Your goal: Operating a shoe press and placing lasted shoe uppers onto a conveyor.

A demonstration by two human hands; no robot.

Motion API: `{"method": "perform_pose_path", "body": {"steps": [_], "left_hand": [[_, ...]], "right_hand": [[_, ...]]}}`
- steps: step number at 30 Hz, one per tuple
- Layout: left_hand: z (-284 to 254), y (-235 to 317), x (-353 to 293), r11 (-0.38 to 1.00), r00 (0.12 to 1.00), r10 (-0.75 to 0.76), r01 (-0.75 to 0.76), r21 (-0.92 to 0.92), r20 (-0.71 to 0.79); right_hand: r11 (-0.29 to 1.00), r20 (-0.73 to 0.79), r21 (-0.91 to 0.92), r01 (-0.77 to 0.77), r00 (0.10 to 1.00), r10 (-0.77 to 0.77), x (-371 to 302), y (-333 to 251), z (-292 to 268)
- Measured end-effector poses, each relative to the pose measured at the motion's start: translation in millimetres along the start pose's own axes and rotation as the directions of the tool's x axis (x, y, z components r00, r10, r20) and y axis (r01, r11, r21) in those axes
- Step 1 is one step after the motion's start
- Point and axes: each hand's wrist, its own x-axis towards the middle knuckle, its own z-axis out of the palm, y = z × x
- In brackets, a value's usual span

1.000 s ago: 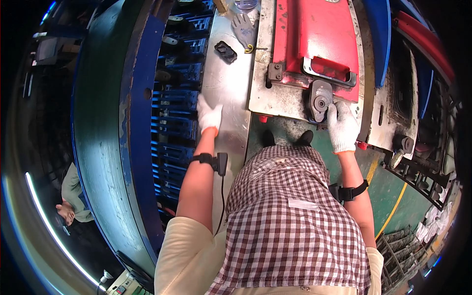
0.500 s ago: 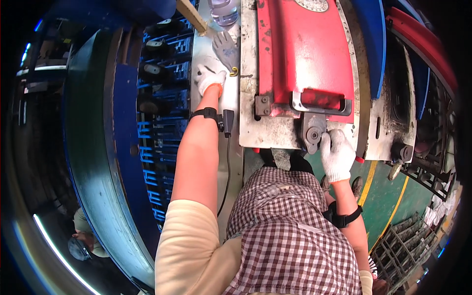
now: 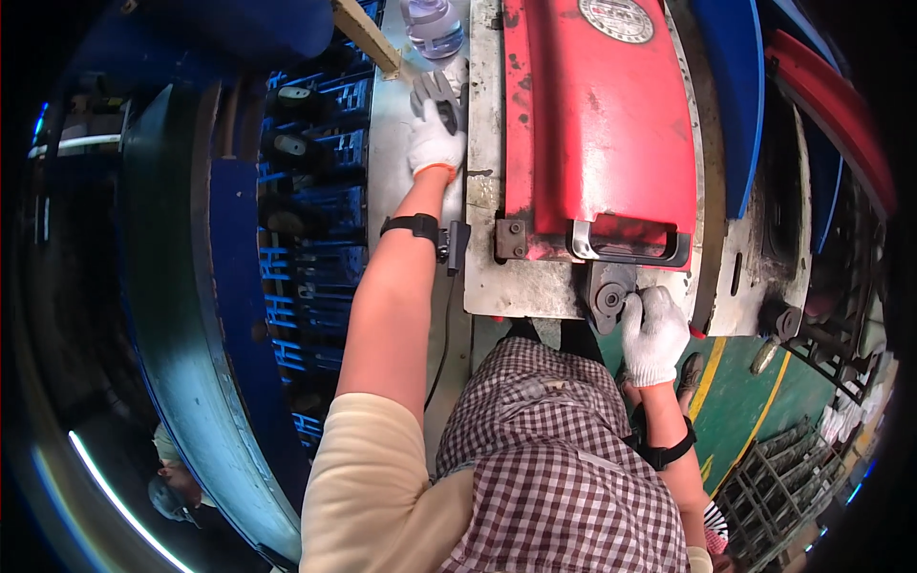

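My left hand (image 3: 437, 145), in a white knit glove, reaches over a grey glove (image 3: 436, 88) on the metal ledge. A small dark piece (image 3: 447, 116) shows at its fingers; its kind is unclear, and the hand looks closed on it. My right hand (image 3: 655, 332), also in a white glove, is curled closed beside a dark metal latch plate (image 3: 608, 298) with a round boss. Its thumb side touches or nearly touches the plate; whatever the fingers hold is hidden. Above the plate, a black handle (image 3: 630, 250) is fixed to the red cover (image 3: 616, 134).
A clear plastic bottle (image 3: 433, 29) stands at the ledge's far end, near a tan post (image 3: 368, 36). Blue racks with dark parts (image 3: 315, 181) line the left. Another red cover (image 3: 841, 124) is at the right. Behind the lower left panel, another person (image 3: 177, 487) shows partly.
My left hand has moved right onto the grey glove, covering its near part. My right hand stays curled by the latch plate. The whole view has shifted slightly, the cover appearing lower.
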Motion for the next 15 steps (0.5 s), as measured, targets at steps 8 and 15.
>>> {"method": "perform_pose_path", "body": {"steps": [8,15], "left_hand": [[-8,-97,-109,0.962,0.920,-0.252,0.203,-0.183,-0.300],[-34,-318,-329,0.577,0.382,-0.591,0.816,-0.042,-0.711]], "right_hand": [[0.999,-0.009,0.025,-0.038,0.999,0.038,-10,0,10],[0.994,0.022,0.059,-0.095,0.995,0.094,-20,9,15]]}}
